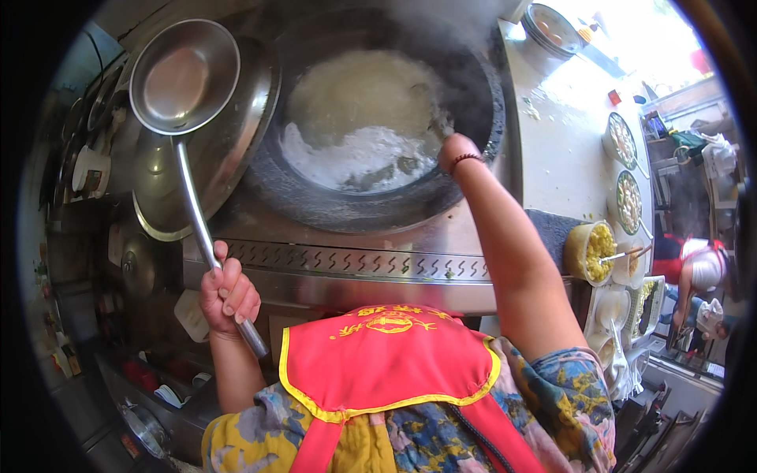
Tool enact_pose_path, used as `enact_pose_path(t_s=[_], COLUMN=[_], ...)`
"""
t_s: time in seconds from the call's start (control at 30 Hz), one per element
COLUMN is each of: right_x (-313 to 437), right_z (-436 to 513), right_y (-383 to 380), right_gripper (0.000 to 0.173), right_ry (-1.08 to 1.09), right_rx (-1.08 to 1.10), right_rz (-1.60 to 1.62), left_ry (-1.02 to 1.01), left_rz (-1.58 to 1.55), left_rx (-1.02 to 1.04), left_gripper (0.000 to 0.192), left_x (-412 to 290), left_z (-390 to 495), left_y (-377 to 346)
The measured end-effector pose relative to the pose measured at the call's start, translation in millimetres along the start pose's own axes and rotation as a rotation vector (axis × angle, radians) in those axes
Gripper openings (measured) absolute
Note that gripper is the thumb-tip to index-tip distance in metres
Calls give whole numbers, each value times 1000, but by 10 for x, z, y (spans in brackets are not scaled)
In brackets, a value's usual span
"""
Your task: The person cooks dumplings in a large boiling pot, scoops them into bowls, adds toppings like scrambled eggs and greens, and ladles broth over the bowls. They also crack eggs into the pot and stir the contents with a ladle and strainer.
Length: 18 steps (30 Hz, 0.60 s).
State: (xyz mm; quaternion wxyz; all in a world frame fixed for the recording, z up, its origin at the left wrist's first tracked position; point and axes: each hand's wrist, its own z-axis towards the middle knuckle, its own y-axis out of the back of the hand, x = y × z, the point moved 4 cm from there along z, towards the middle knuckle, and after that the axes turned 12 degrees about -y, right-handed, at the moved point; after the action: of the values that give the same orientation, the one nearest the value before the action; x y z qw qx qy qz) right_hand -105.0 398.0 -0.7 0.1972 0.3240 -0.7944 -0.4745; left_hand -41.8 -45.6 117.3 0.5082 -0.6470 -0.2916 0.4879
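Note:
My left hand (230, 291) grips the long metal handle of a wide, shallow steel ladle (184, 80). The ladle's bowl is tilted up toward me, over a large metal lid (171, 171). A big dark wok (355, 207) lies before me with cloudy, steaming liquid (361, 94) in it. White foam (349, 156) covers the liquid's near side. Over the wok's right side my right hand (458, 151) is closed around a utensil (440, 123); it is blurred, its far end lies at the liquid, and its kind is unclear.
A slotted metal drain strip (355, 260) runs along the stove's front. Right, a counter (553, 159) bears stacked bowls (550, 29), two filled bowls (628, 201) and a tub of yellow chopped food (598, 251) with a spoon. Another person (704, 263) bends over at far right.

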Motion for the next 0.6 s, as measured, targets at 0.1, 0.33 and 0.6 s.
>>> enact_pose_path(t_s=[0.1, 0.33, 0.6], right_x=[442, 1234, 373], right_z=[198, -901, 111], right_y=[-754, -541, 548], right_gripper=[26, 19, 27], right_ry=[123, -30, -151], right_rx=[71, 713, -346], right_rz=[73, 851, 197], left_ry=[-13, -30, -20], left_rz=[13, 34, 29], left_rx=[-8, -53, -75], left_gripper=[20, 20, 21], left_x=[-221, -508, -421], left_z=[37, 210, 418], left_y=[171, 379, 417])
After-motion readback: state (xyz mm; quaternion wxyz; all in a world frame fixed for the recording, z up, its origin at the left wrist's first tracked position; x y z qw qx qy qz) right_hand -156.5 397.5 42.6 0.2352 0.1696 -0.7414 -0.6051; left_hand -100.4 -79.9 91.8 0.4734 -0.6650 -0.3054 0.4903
